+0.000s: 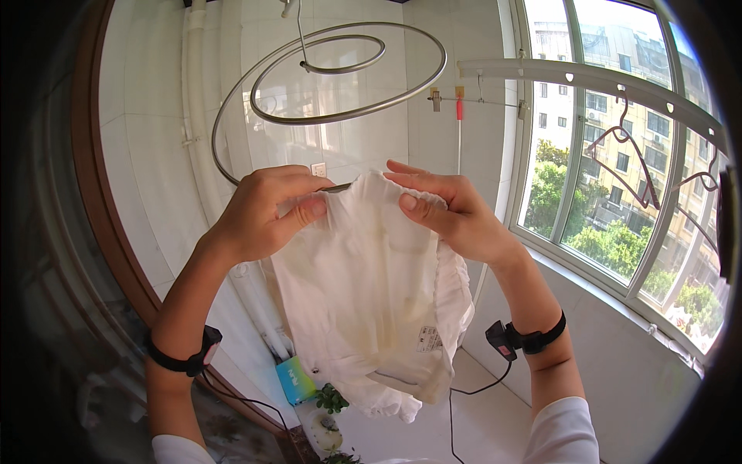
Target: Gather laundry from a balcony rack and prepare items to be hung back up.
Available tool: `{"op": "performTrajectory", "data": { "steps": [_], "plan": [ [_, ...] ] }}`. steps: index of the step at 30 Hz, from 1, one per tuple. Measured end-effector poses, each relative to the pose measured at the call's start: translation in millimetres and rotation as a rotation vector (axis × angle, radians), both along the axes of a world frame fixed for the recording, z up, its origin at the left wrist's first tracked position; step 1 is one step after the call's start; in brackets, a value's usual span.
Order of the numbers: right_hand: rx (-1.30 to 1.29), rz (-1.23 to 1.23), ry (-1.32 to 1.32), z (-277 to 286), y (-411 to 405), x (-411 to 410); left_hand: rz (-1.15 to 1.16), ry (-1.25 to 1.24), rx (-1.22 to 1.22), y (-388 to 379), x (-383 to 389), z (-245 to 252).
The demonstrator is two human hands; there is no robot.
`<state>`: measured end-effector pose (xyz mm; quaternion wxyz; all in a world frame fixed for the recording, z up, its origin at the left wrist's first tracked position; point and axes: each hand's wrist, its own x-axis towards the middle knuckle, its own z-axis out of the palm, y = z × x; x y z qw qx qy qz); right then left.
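A white cloth garment [359, 278] with gathered, ruffled edges hangs between my two hands at chest height. My left hand [275, 211] pinches its upper left edge between thumb and fingers. At the upper right, my right hand [449, 211] grips the ruffled edge, thumb towards me. Above hangs a spiral metal drying hanger [353, 116]. Its outer coil runs down behind my left hand, and a short dark metal piece shows between those fingers and the garment's top edge. Whether the rod passes inside the cloth is hidden. A printed care label [429, 339] shows low on the garment's right side.
A white rail [556, 69] with dark hangers [623, 156] crosses the window [608, 174] at right. White pipes [206, 116] run down the left wall. Below stand a blue-green box [295, 380] and potted plants [331, 399]. Cables hang from both wrist straps [530, 338].
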<state>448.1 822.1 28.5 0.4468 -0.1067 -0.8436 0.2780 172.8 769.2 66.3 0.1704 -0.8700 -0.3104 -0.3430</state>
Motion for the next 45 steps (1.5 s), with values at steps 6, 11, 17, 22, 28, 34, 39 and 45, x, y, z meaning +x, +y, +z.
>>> {"op": "performTrajectory", "data": {
  "steps": [6,11,17,22,28,34,39,45],
  "plan": [
    [0.391,-0.063,-0.048,17.1,-12.4,-16.6,-0.066,-0.045,-0.143,-2.7,8.9,0.9],
    [0.361,-0.03,-0.033,27.9,-24.7,-29.1,-0.163,-0.087,-0.109,-6.7,17.9,4.6],
    [0.221,-0.283,-0.141,29.2,-38.7,-35.3,-0.217,-0.278,-0.34,-10.8,19.8,-0.9],
    [0.01,-0.198,-0.05,33.8,-23.6,-38.1,-0.049,-0.086,-0.066,-10.6,4.4,-4.0],
    [-0.185,-0.039,-0.073,44.3,-8.7,-26.1,0.211,-0.157,0.48,20.2,-34.7,-23.4],
    [-0.248,0.101,0.003,40.2,7.8,-25.0,0.222,-0.273,0.4,23.5,-45.3,-26.4],
    [-0.26,0.074,-0.014,36.3,12.1,-25.6,0.113,-0.095,0.388,24.0,-27.6,-27.1],
    [-0.22,0.053,-0.045,41.0,5.0,-21.4,0.266,0.114,0.349,41.3,-51.9,-7.5]
  ]
}}
